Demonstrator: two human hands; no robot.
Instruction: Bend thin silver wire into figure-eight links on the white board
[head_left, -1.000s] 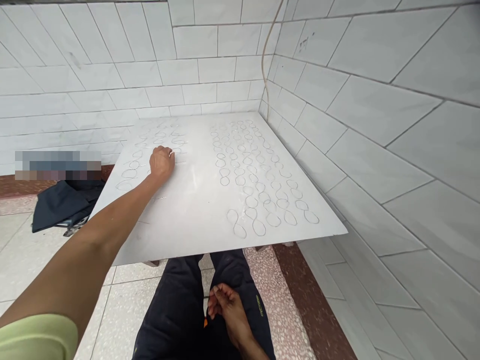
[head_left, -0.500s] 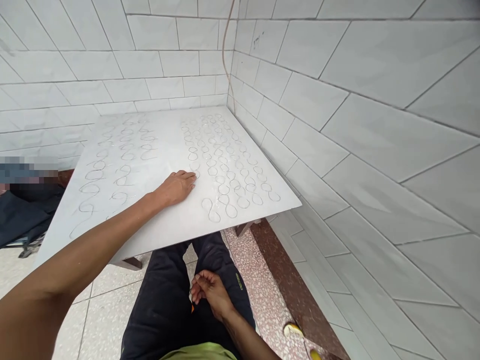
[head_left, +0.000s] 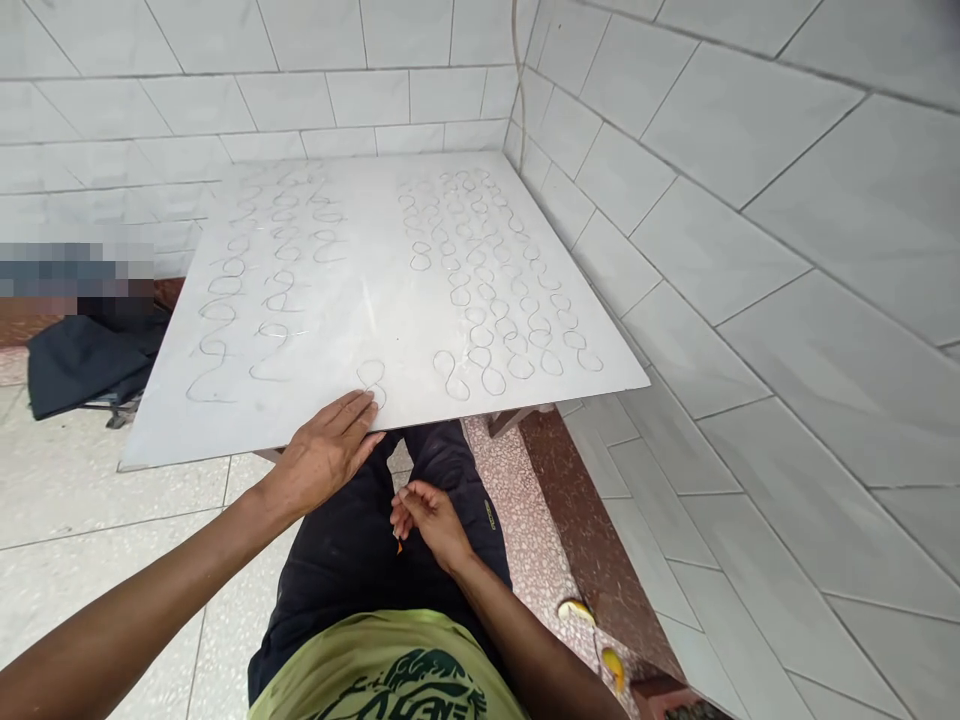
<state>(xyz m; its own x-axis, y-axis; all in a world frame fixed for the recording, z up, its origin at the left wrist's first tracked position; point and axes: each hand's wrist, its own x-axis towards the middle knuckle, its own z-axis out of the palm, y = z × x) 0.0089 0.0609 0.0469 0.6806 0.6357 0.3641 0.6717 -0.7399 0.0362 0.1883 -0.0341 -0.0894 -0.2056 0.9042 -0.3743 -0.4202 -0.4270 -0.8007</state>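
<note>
Loops [head_left: 452,376] of thin dark line, most like figure eights, lie in two groups on the white worktop [head_left: 367,215], those at the far end too faint to tell apart. One near loop [head_left: 371,376] sits apart, close to the front edge, its lower part under the left hand [head_left: 328,452]. That hand lies palm down across the edge, fingers straight and close together, thumb spread (whether the tips grip or merely cover the loop, I cannot tell). Below the worktop, the right hand [head_left: 427,517] hangs over the dark trousers [head_left: 352,570], fingers curled in toward the thumb; what they hold, if anything, is unclear. A small orange bit [head_left: 400,547] shows just under them.

Between the groups runs a bare strip, and the near left corner is free too. Past the left edge is floor [head_left: 75,500], with dark cloth [head_left: 90,365] well off from the hands. On the right, tiled wall [head_left: 750,300] limits the room, its gap to the worktop narrowing toward the far corner, where a cable [head_left: 520,75] hangs. Knees fill the space under the front edge. Yellow things [head_left: 613,665] lie low at right.
</note>
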